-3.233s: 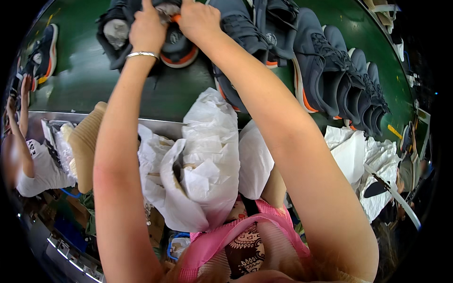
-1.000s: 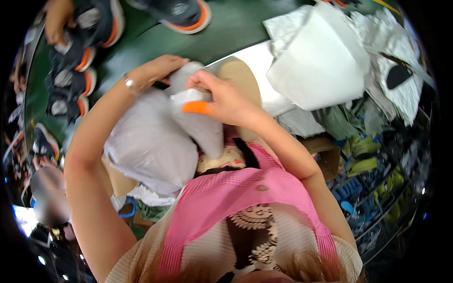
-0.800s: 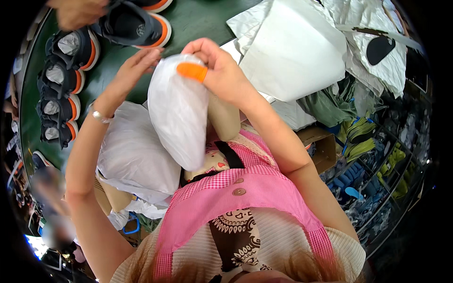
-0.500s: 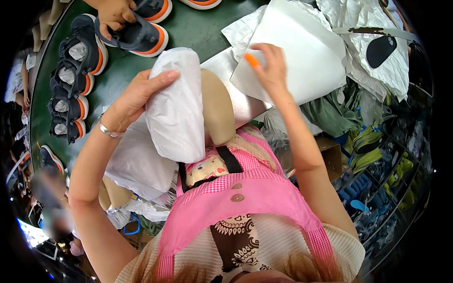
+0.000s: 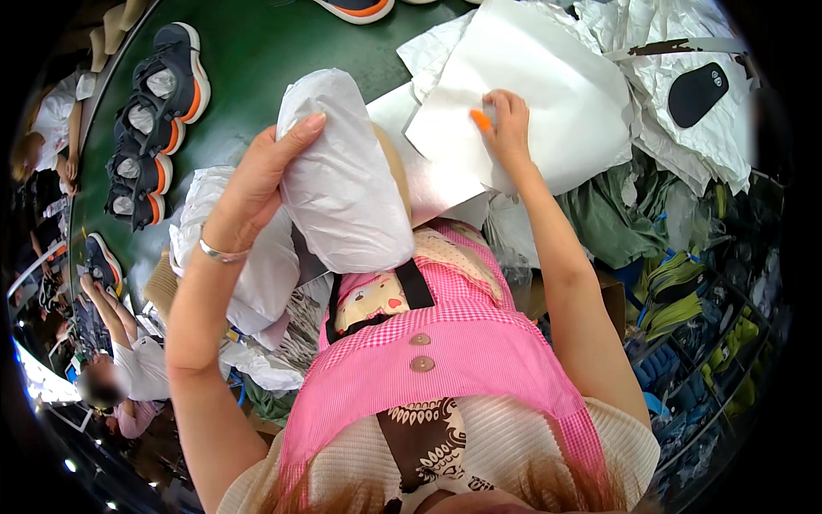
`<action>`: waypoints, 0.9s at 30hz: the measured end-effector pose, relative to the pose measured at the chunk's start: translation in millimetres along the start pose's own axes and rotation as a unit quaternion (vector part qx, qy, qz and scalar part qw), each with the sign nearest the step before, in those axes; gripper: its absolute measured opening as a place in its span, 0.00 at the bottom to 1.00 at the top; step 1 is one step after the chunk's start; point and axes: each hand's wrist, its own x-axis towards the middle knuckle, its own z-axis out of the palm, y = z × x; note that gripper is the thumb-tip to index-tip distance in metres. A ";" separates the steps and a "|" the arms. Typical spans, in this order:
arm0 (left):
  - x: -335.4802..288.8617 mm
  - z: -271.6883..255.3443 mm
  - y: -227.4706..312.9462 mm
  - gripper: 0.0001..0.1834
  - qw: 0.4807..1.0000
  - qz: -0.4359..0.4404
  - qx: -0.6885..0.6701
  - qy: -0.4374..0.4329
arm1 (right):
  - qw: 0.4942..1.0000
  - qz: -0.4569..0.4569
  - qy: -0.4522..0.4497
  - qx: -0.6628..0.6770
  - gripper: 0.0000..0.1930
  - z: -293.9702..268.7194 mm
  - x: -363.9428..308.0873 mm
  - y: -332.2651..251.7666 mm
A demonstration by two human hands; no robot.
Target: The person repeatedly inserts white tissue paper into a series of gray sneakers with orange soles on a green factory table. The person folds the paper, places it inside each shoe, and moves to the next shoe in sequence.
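Note:
My left hand (image 5: 272,163) grips a long, rounded bundle wrapped in white paper (image 5: 347,184), with the thumb on its upper face. What lies inside the paper is hidden. Behind the bundle's right edge shows a beige shoe last (image 5: 396,163), mostly covered. My right hand (image 5: 507,128) rests on the top sheet of white paper (image 5: 556,103), its fingers bent and the thumb apart from them. An orange cover (image 5: 479,120) is on one digit of that hand. The sheets lie partly over a shiny metal plate (image 5: 445,184).
Dark shoes with orange soles (image 5: 171,86) stand in a row on the green table (image 5: 248,77). More white-wrapped bundles (image 5: 257,265) lie left of my lap. A black insole (image 5: 698,94) sits on crumpled paper at right. Racks of shoe parts (image 5: 685,343) stand lower right.
My right hand has come down onto the paper sheet. The wrapped bundle now covers more of the beige last. Another person's hand and the shoe it held have left the view at top left.

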 end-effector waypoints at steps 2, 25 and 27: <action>1.0 3.2 -12.0 0.26 0.997 0.026 -0.067 0.015 | 1.000 -0.014 -0.016 -0.007 0.08 -3.3 -3.5 0.4; 48.2 26.0 -23.8 0.21 0.954 0.269 -0.087 0.101 | 0.709 0.336 -0.076 0.616 0.14 -152.1 149.3 -103.2; 60.3 30.6 -17.6 0.21 0.942 0.305 -0.090 0.110 | 0.786 0.263 -0.070 0.555 0.14 -185.1 156.8 -167.7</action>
